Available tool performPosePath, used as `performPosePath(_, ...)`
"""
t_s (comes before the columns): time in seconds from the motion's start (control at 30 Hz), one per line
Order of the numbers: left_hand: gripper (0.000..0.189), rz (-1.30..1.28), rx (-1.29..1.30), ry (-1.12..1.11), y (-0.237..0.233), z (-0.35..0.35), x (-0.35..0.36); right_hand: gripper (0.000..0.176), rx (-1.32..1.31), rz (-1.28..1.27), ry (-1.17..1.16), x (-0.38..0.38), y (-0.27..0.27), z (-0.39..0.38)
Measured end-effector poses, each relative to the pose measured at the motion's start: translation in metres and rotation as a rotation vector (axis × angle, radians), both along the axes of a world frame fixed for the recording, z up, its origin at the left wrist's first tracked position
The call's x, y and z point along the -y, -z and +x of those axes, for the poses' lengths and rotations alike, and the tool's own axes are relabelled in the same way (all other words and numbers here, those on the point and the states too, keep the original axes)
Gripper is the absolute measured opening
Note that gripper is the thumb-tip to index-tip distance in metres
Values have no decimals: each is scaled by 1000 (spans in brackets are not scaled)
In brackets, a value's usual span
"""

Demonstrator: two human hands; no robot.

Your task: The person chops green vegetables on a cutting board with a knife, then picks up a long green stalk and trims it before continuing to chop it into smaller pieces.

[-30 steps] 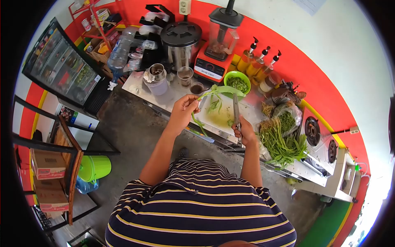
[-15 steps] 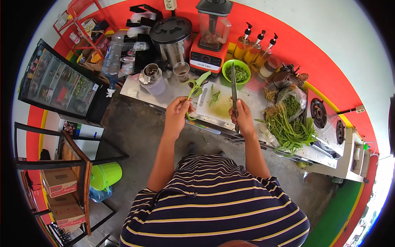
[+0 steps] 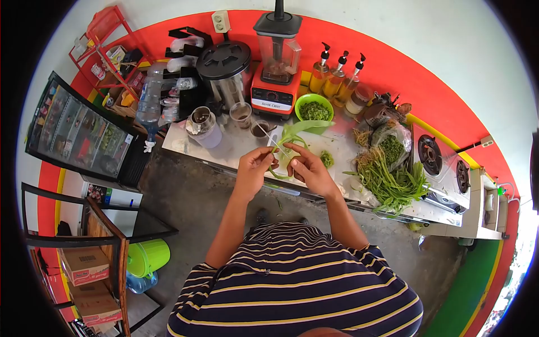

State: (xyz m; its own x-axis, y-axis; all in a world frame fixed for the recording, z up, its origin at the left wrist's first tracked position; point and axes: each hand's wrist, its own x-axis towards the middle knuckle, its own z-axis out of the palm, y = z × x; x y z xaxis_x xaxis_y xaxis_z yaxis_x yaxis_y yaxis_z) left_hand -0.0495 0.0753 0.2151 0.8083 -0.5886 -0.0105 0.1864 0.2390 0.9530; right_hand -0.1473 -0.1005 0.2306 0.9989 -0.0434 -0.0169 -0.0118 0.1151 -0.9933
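Note:
My left hand (image 3: 255, 171) pinches a leafy green stem (image 3: 292, 135), which looks like water spinach, above the counter's front edge. Close beside it, my right hand (image 3: 311, 173) is closed, its fingertips at the stem. A thin grey line between the hands appears to be the knife (image 3: 275, 140) seen edge-on, its handle hidden in the right hand. Beneath lies the white cutting board (image 3: 314, 141), partly covered by leaf and hands. Cut greens (image 3: 327, 159) sit near the right hand. Behind the board, a green bowl (image 3: 300, 117) contains chopped greens.
A bunch of leafy stems (image 3: 393, 182) and a bag of greens (image 3: 391, 147) lie to the right, before the gas stove (image 3: 443, 168). A blender (image 3: 273, 92), oil bottles (image 3: 334, 81), plastic cups (image 3: 241, 114) and a steel container (image 3: 224, 73) line the back.
My right hand has moved left toward the left hand, and the knife has swung from upright to pointing left. The stem's leaf now leans right. The view has shifted slightly.

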Motion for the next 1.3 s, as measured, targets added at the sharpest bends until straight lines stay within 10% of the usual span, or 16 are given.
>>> performPosePath(0.8, 16, 18, 70, 60, -2, -2, 23, 45, 355, -123, 250, -8, 14, 11)
performPosePath(1.07, 18, 96, 9, -88, 8, 4, 14, 39, 303, -546, 397, -19, 27, 25)
performPosePath(1.3, 20, 175, -2, -288, 3, -2, -36, 40, 178, 73, 671, 21, 58, 50)
